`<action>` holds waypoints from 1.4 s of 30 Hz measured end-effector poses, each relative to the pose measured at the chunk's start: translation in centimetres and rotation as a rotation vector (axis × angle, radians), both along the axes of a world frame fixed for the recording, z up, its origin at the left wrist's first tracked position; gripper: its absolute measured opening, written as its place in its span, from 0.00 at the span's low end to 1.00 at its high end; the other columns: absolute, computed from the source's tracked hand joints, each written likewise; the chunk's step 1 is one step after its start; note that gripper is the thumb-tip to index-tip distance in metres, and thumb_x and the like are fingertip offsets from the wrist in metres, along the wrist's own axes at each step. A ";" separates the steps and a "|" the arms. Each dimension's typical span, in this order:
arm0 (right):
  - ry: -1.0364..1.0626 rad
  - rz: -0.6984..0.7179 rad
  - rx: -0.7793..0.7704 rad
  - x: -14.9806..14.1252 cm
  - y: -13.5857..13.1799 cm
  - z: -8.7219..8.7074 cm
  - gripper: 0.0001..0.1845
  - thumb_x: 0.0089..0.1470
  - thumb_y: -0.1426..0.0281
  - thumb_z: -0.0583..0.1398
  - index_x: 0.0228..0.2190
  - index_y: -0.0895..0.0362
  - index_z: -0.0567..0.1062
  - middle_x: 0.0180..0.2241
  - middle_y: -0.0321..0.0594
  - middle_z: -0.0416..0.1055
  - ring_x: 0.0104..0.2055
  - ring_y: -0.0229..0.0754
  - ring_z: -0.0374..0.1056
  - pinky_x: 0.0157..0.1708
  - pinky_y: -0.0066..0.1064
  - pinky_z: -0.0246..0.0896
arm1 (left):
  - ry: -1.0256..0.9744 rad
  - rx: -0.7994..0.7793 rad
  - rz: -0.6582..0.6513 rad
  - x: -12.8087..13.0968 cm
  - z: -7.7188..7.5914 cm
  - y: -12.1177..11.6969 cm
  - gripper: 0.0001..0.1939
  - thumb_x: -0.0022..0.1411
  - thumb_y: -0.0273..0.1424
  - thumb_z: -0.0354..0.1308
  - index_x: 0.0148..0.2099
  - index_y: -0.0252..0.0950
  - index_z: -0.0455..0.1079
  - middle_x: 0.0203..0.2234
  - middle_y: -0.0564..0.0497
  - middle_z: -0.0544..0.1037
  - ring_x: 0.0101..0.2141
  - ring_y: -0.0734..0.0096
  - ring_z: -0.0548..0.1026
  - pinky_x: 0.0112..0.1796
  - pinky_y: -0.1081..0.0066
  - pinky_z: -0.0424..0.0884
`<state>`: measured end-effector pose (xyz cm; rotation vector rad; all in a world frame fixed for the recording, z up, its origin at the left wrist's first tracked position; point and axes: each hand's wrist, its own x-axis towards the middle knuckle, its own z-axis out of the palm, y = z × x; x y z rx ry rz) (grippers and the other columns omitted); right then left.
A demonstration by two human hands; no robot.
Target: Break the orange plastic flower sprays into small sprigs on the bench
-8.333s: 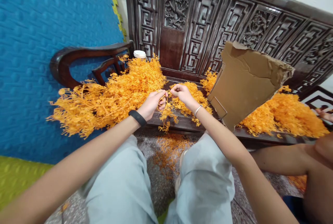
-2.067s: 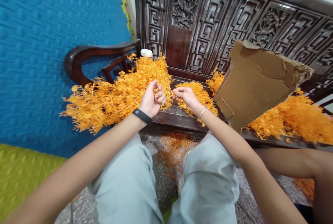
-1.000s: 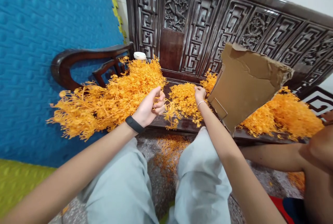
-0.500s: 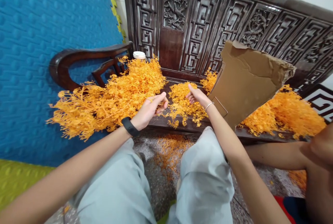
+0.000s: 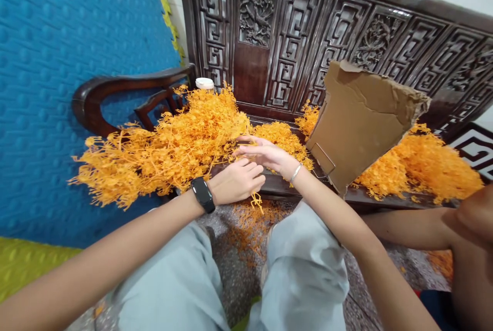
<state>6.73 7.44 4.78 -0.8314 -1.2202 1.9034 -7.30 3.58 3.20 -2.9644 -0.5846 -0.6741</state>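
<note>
My left hand (image 5: 241, 181), with a black band on its wrist, is closed on an orange branching plastic piece (image 5: 256, 202) that dangles below the fingers. Just above it, my right hand (image 5: 267, 155) reaches leftward with its fingers stretched out and apart, at the edge of a big heap of orange branching pieces (image 5: 173, 146). Strands of orange show by its fingertips; whether they touch is hard to make out. Behind the right hand lies a smaller heap of the same pieces (image 5: 283, 136) on the dark wooden bench (image 5: 277, 183).
A bent cardboard sheet (image 5: 365, 120) stands on the bench to the right, with more orange heaps (image 5: 435, 167) behind it. Another person's arm (image 5: 412, 228) is at the right. Orange scraps (image 5: 250, 228) litter the floor. A white round object (image 5: 204, 83) sits behind the left heap.
My right hand has moved left and down to the big heap's edge. My left hand has turned over and dropped lower, and an orange piece now hangs visibly beneath it.
</note>
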 end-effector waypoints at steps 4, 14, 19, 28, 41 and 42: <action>0.100 -0.156 0.066 0.4 -0.1 0.7 0.24 0.42 0.79 0.62 0.44 0.55 0.67 0.26 0.32 0.71 0.28 0.33 0.68 0.33 0.24 0.66 | 0.102 0.324 0.066 -0.1 -0.3 -0.1 0.11 0.60 0.25 0.48 0.41 0.33 0.69 0.34 0.42 0.74 0.38 0.61 0.71 0.42 0.61 0.64; 0.040 -0.276 0.356 3.6 -0.5 2.7 0.28 0.43 0.75 0.63 0.47 0.50 0.65 0.30 0.32 0.68 0.33 0.34 0.67 0.39 0.28 0.66 | -0.647 -0.267 0.138 -1.9 2.1 -1.2 0.22 0.58 0.39 0.53 0.54 0.38 0.64 0.53 0.43 0.68 0.55 0.58 0.63 0.56 0.55 0.54; 0.013 -0.095 0.409 2.9 -0.8 2.2 0.29 0.39 0.74 0.66 0.45 0.54 0.64 0.27 0.31 0.69 0.29 0.34 0.67 0.36 0.29 0.66 | -0.890 -1.170 0.008 -2.2 2.0 0.2 0.40 0.54 0.61 0.36 0.44 0.35 0.73 0.48 0.42 0.74 0.53 0.54 0.65 0.56 0.55 0.51; -0.004 0.132 0.419 2.1 -0.9 1.4 0.23 0.40 0.76 0.65 0.38 0.56 0.62 0.26 0.30 0.70 0.28 0.33 0.69 0.35 0.28 0.65 | -1.013 -1.462 -0.163 -2.5 1.4 1.3 0.27 0.47 0.49 0.61 0.46 0.38 0.71 0.52 0.46 0.71 0.56 0.57 0.63 0.56 0.59 0.53; -0.249 0.414 0.325 0.3 -0.8 -0.3 0.17 0.41 0.74 0.65 0.35 0.61 0.66 0.26 0.34 0.71 0.28 0.33 0.70 0.34 0.27 0.65 | -1.312 -1.430 0.048 -2.0 1.8 1.4 0.12 0.50 0.35 0.63 0.35 0.33 0.70 0.33 0.49 0.77 0.38 0.71 0.74 0.43 0.71 0.67; -0.320 0.455 0.335 0.5 -0.7 -0.4 0.17 0.42 0.73 0.65 0.35 0.61 0.67 0.25 0.34 0.71 0.27 0.33 0.70 0.33 0.27 0.65 | -1.329 -1.414 0.068 -2.1 1.8 1.4 0.11 0.50 0.34 0.63 0.34 0.34 0.69 0.31 0.50 0.77 0.36 0.72 0.74 0.41 0.71 0.67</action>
